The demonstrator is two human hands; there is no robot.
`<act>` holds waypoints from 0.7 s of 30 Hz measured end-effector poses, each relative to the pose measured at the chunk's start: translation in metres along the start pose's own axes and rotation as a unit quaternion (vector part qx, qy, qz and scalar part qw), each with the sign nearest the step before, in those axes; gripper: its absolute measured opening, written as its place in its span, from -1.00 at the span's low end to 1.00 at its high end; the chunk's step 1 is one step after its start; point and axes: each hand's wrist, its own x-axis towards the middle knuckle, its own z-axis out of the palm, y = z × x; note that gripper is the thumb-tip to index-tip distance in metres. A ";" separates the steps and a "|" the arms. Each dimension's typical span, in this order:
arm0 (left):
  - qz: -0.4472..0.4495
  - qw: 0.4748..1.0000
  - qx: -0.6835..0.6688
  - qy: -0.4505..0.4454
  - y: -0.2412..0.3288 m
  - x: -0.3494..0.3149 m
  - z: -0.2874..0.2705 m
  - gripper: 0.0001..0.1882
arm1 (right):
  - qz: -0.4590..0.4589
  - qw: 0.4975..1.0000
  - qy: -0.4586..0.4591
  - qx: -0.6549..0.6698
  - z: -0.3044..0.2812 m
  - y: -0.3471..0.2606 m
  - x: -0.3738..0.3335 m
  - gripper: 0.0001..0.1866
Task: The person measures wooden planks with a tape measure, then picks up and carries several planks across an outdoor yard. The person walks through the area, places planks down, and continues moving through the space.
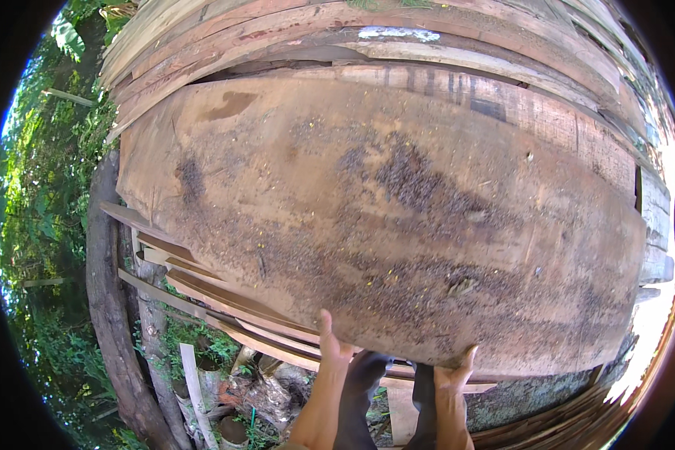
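A wide, thick wooden slab (300, 180) fills the middle of the head view, its top strewn with dark crumbly debris (420, 180) and small yellow flecks. At its near edge, my left hand (336, 349) grips with the thumb on top, the fingers hidden beneath. Farther right along the same edge, my right hand (454, 373) holds on in the same way, thumb over the top and fingers out of sight below. Several more boards (232, 304) lie stacked under the slab, sticking out at its near left side.
Long planks (277, 34) are piled beyond the slab. On the left stands a leaning log (106, 300) before green plants (37, 225). Cut stumps and roots (270, 394) lie near my legs (358, 405). More long boards (532, 427) run along the lower right.
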 end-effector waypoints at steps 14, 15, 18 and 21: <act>-0.062 0.993 0.020 0.102 0.074 -0.093 0.113 -0.46 | 0.090 0.978 0.189 -0.004 0.117 -0.045 -0.070 -0.35; -0.051 0.994 0.016 0.094 0.078 -0.096 0.122 -0.47 | 0.089 0.979 0.183 -0.010 0.127 -0.049 -0.073 -0.40; -0.049 0.991 0.014 0.123 0.099 -0.122 0.142 -0.53 | 0.081 0.978 0.191 -0.025 0.150 -0.059 -0.103 -0.53; -0.039 0.994 -0.005 0.104 0.111 -0.147 0.167 -0.58 | 0.034 0.982 0.181 -0.048 0.170 -0.075 -0.115 -0.60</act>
